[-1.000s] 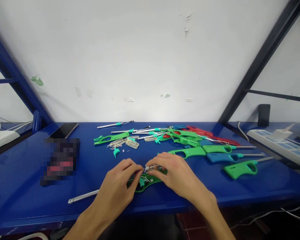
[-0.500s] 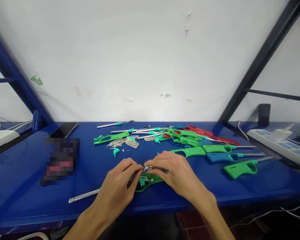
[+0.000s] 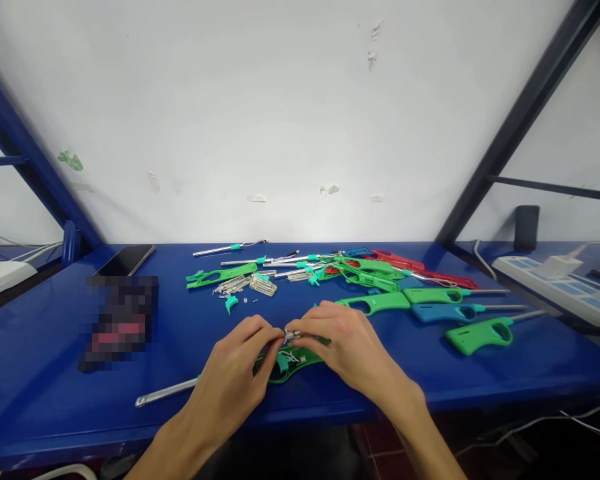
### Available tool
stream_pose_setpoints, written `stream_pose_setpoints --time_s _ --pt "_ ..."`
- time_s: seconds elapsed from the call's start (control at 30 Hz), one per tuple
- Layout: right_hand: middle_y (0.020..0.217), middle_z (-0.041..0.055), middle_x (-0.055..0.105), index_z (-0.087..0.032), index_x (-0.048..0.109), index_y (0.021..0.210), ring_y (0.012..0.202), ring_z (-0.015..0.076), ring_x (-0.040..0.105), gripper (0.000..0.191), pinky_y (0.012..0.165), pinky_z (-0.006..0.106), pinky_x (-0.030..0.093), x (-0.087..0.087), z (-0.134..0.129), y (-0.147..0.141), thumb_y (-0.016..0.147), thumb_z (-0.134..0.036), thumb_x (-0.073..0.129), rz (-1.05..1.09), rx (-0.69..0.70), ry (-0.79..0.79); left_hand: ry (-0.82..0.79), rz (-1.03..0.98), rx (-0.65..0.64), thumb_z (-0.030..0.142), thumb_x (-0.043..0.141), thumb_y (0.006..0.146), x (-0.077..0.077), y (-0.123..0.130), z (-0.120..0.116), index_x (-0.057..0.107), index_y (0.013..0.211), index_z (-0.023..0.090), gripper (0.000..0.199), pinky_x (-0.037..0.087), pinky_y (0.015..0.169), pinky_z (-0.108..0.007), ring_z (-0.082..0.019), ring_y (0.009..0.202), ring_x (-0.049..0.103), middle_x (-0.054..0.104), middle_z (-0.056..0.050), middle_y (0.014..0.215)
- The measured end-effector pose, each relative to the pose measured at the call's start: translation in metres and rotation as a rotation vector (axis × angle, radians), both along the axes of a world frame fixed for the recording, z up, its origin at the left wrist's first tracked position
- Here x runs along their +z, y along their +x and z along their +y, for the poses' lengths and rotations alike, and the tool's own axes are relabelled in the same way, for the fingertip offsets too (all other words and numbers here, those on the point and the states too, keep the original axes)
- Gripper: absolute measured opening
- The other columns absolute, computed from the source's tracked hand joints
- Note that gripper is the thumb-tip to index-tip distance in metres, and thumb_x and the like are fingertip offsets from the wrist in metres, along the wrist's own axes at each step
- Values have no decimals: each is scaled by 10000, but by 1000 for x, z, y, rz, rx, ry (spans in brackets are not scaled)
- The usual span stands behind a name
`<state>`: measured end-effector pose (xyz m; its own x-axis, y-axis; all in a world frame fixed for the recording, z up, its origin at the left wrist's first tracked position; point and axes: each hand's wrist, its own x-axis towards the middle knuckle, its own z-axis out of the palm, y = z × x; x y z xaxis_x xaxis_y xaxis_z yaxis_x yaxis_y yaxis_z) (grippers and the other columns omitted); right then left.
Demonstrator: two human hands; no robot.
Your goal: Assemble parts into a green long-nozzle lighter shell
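Right hand [image 3: 347, 340]: thumb and forefinger pinch a small metal-ended part [image 3: 293, 335], holding it just above the open green shell; the rest of the part is hidden by the fingers.
Left hand [image 3: 235, 363]: thumb and forefinger are pressed together right at the part's left end; whether they grip anything thin there, I cannot tell.
Green shell [image 3: 311, 357]: lies open on the blue worktop [image 3: 55, 387], partly covered by both hands, with a teal trigger [image 3: 283, 364] and white wire inside.
Metal tube [image 3: 166, 393]: sticks out to the left from behind the left wrist, flat on the worktop.
Loose parts: beyond the hands lie a separate teal piece [image 3: 231, 303], clear tanks [image 3: 264, 287] and a thin metal rod [image 3: 217, 251] near the wall [image 3: 280, 120].
Shell pile: green, blue and red pieces overlap, the red shells [image 3: 447, 279] at its right.
Lighters at right: a blue lighter [image 3: 440, 313] lies between two green ones, their tubes pointing right.
Worktop's left: a phone [image 3: 126, 260] lies behind a dark, pixelated item [image 3: 125, 320].
Far right: a white power strip [image 3: 555, 283] holds a plug.
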<state>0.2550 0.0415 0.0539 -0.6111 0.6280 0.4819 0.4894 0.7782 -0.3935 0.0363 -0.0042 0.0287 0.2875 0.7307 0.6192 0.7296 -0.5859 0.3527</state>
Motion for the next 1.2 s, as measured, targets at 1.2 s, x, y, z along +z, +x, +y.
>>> stream_pose_setpoints --time_s 1.2 --pt "957 -9 836 -292 809 1098 833 183 705 161 811 324 500 -1 3 -1 1067 -341 659 6 25 35 26 -6 -5 253 626 1050 0 1 1 682 1082 168 106 600 718 -268 -111 805 674 695 -3 962"
